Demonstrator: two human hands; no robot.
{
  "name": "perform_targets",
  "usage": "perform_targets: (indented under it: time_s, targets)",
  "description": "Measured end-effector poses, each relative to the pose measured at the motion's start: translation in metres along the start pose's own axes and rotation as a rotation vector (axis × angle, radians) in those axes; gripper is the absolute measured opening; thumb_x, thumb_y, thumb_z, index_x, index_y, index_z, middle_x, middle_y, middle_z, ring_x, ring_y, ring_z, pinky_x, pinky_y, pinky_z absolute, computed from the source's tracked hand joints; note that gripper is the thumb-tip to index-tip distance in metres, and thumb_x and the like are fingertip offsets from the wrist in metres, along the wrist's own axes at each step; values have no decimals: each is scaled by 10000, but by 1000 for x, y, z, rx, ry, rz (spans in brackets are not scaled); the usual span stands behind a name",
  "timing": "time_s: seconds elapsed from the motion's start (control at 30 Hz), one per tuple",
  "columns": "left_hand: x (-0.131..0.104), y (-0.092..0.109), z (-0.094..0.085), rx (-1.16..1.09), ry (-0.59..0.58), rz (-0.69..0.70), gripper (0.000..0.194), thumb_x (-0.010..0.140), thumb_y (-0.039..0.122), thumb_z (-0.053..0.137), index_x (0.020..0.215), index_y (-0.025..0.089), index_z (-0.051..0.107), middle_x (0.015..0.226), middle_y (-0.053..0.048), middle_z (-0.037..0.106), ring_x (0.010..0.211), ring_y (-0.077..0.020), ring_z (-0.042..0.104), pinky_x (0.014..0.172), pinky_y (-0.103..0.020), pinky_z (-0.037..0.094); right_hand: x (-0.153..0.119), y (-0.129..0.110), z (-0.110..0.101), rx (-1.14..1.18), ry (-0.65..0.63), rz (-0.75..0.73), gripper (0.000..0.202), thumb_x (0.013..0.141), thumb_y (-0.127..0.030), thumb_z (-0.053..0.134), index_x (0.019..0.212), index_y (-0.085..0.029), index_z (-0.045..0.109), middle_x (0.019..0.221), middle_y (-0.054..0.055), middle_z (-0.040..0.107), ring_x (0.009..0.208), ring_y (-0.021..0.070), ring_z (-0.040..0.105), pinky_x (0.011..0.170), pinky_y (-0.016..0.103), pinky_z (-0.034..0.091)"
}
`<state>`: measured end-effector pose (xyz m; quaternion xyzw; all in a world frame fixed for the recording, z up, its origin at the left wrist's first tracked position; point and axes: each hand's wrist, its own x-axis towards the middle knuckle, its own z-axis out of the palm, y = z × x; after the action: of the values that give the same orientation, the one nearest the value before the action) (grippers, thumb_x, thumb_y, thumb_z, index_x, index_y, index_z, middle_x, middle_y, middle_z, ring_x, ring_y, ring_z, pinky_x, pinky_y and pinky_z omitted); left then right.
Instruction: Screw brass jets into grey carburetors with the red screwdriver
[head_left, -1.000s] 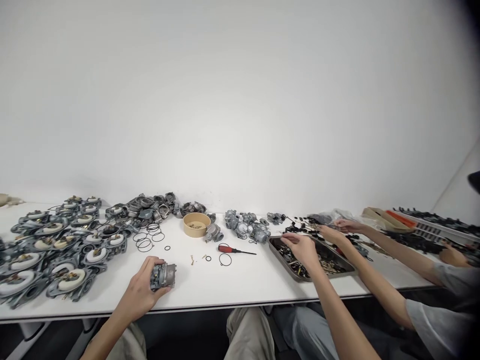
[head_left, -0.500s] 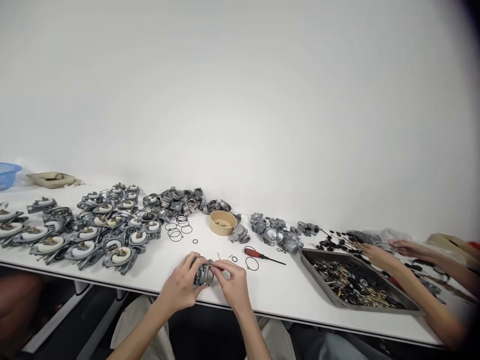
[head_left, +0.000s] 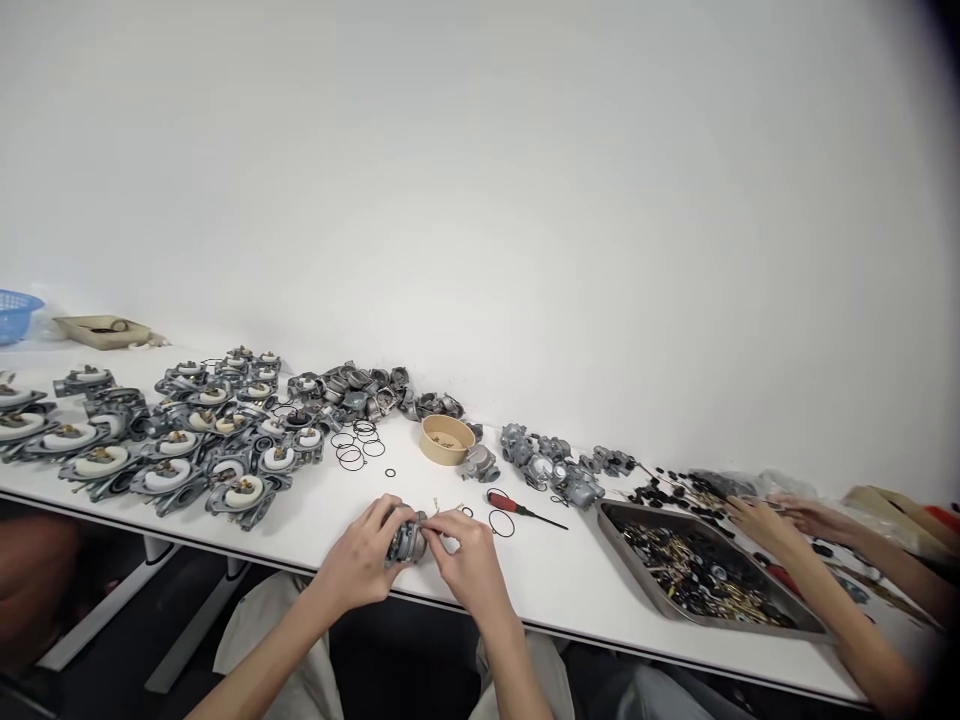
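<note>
My left hand [head_left: 366, 556] is wrapped round a grey metal carburetor [head_left: 407, 541] close to the table's front edge. Thumb and fingertips of my right hand [head_left: 466, 556] are pinched together against the carburetor's right side. Whatever sits between those fingertips is too small to make out. Just beyond my right hand lie a small black rubber ring [head_left: 467, 512] and small brass-coloured parts [head_left: 436, 504]. A screwdriver [head_left: 504, 503] with a red handle rests to the right, beside a larger thin black ring [head_left: 502, 523].
Opened carburetors with white floats [head_left: 166, 474] spread across the left. More carburetor bodies [head_left: 551, 466] stand along the wall, near a round tan container [head_left: 444, 441]. A metal tray [head_left: 660, 600] of small parts is at right, where another person's hands [head_left: 772, 525] work. Black rings [head_left: 358, 444] lie mid-table.
The view has shifted slightly, so the table sits a little higher at left. Both my hands keep their hold on the carburetor, my right fingertips still at its side.
</note>
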<state>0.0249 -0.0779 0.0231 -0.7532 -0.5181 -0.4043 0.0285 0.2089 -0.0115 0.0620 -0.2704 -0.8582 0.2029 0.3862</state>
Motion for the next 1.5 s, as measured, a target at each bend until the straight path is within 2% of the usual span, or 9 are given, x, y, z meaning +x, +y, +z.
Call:
perform_targets:
  time_s: [0.2, 0.43, 0.63, 0.83, 0.93, 1.07, 1.2, 1.37, 1.5]
  targets:
    - [-1, -2, 1, -11, -9, -9, 532, 778, 111, 676, 1244, 251, 461, 1180, -95, 512, 1097, -305, 549, 890, -448, 531, 5, -8, -7, -97, -86, -43, 285, 896, -74, 585, 973, -251, 794, 949, 45, 747, 867, 200, 683, 820, 313, 522]
    - [-2, -3, 2, -13, 13, 14, 518, 783, 128, 668, 1247, 250, 473, 1174, -97, 521, 1103, -307, 564, 885, -440, 536, 9, -16, -7, -156, -103, -28, 325, 879, -54, 556, 950, -260, 797, 899, 46, 752, 841, 223, 685, 799, 343, 516]
    - [-2, -3, 2, 8, 24, 3, 473, 814, 147, 648, 1241, 251, 472, 1175, -103, 515, 1085, -309, 573, 871, -446, 539, 5, -11, 3, 31, 88, 109, 209, 866, -156, 657, 1003, -269, 767, 902, 17, 797, 871, 247, 736, 899, 397, 521]
    - [-3, -5, 4, 17, 21, -19, 508, 801, 130, 651, 1253, 249, 453, 1207, -114, 496, 1137, -325, 552, 898, -462, 535, -6, -13, 30, 192, 315, 307, 86, 849, -262, 689, 894, -248, 760, 865, 43, 790, 851, 265, 749, 798, 377, 581]
    - [-3, -5, 5, 23, 30, -30, 503, 800, 119, 638, 1250, 247, 455, 1194, -110, 501, 1129, -323, 563, 878, -454, 543, -11, -14, 42, 372, 402, 389, 182, 875, -357, 680, 913, -197, 758, 927, 84, 792, 885, 266, 753, 825, 373, 596]
    - [-4, -5, 6, 42, 41, -36, 508, 799, 128, 649, 1257, 245, 461, 1190, -109, 507, 1131, -328, 571, 876, -457, 554, -19, -12, 50, 642, 421, 405, 355, 892, -471, 663, 1043, -155, 723, 1075, 140, 777, 1051, 289, 730, 949, 401, 577]
    - [-5, -6, 7, 56, 43, -29, 537, 794, 140, 668, 1279, 254, 468, 1225, -115, 503, 1163, -341, 558, 907, -475, 548, -23, -15, 52, 802, 363, 410, 387, 880, -478, 687, 1104, -163, 663, 1102, 153, 771, 1153, 312, 689, 996, 440, 554]
    - [-5, -6, 6, 57, 48, -42, 547, 804, 161, 679, 1298, 261, 466, 1226, -112, 497, 1151, -333, 560, 903, -473, 549, -17, -5, 43, 698, 289, 327, 303, 935, -419, 601, 1101, -171, 654, 1128, 159, 759, 1145, 297, 690, 990, 445, 543]
    - [-4, -2, 3, 105, -4, -56, 513, 847, 213, 667, 1320, 283, 482, 1236, -110, 493, 1095, -323, 582, 845, -452, 560, -1, 48, 0, 219, 357, 259, 270, 944, -308, 497, 1078, -181, 695, 1210, 136, 722, 1147, 273, 665, 1005, 437, 503]
